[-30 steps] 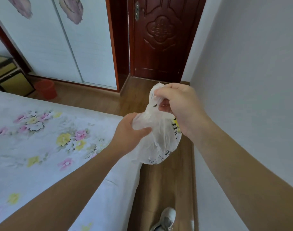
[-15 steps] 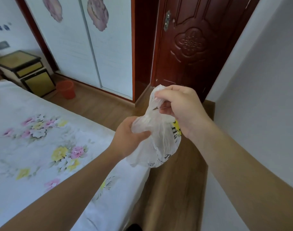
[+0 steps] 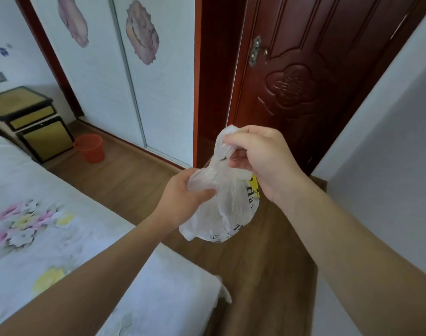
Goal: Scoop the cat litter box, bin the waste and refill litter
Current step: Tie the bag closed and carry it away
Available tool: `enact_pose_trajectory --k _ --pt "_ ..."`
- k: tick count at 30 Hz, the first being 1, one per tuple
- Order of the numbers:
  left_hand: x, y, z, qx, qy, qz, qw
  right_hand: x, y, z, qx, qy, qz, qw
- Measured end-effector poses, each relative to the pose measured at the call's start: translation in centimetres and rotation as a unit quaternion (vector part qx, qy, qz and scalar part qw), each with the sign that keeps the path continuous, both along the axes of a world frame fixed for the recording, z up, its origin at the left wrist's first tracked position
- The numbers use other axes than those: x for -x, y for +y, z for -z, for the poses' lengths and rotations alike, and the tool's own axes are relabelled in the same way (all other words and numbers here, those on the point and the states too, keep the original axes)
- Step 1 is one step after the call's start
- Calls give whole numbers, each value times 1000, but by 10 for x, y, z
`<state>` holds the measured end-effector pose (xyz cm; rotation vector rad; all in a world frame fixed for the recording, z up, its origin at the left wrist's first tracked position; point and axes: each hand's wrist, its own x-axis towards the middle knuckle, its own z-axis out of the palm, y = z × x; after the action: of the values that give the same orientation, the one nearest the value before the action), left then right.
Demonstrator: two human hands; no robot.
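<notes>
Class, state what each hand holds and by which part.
Both hands hold one white plastic bag: the right hand pinches its gathered top, the left hand grips bunched plastic just below.

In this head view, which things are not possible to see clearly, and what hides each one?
- Contents of the white translucent plastic bag: head view, the cloudy crumpled film hides them.
- Black print on the bag: head view, folds and the right hand cover most letters.
- Bag's mouth: head view, bunched inside the left hand and right hand.
- Bottom of the small red plastic bucket: head view, too small, its own wall hides it.
</notes>
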<state>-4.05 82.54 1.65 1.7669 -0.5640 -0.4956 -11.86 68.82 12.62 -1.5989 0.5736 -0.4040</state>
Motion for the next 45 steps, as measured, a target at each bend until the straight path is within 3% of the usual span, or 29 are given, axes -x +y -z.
enact_pose_trajectory --k 10,20,33,45 --pt "-98 -121 3 -13 14 -60 998 -112 -130 3 4 6 -66 998" --pt "-178 -199 11 25 33 -199 979 -236 -222 6 -12 17 -201 979" --pt "-311 -123 19 -6 -1 -366 931 -429 -144 23 -16 15 -383 924" --pt "-472 -57 11 -17 -2 -442 897 -614 -74 20 -18 18 -438 898"
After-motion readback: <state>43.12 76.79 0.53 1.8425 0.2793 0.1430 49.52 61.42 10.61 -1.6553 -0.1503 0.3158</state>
